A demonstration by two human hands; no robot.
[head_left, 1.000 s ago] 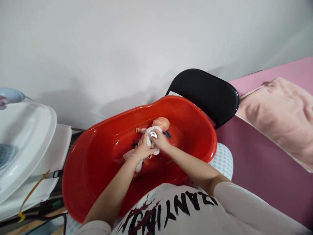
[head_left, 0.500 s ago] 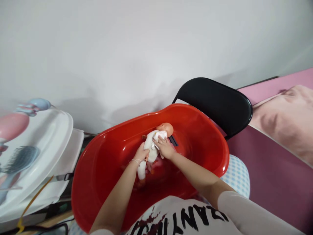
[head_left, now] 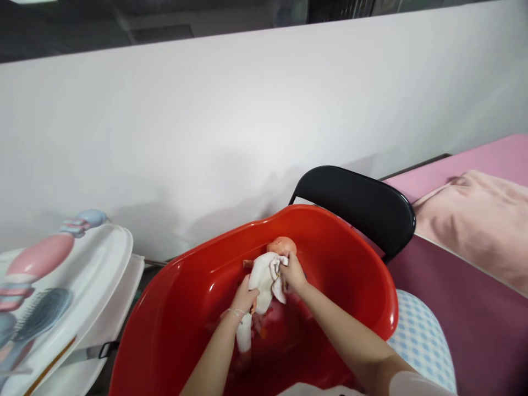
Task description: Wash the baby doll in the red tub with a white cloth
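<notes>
Left hand and right hand both grasping, fingers clenched on a white washcloth draped over a baby doll, which lies on its back inside a red plastic tub.

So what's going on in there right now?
A person has both hands in a red plastic tub, working on a baby doll lying inside it. The right hand pinches a white cloth close to the doll's head, while the left hand sits on the cloth-covered body. A black chair back stands behind the tub, and a white printed tray lies to its left.
</notes>
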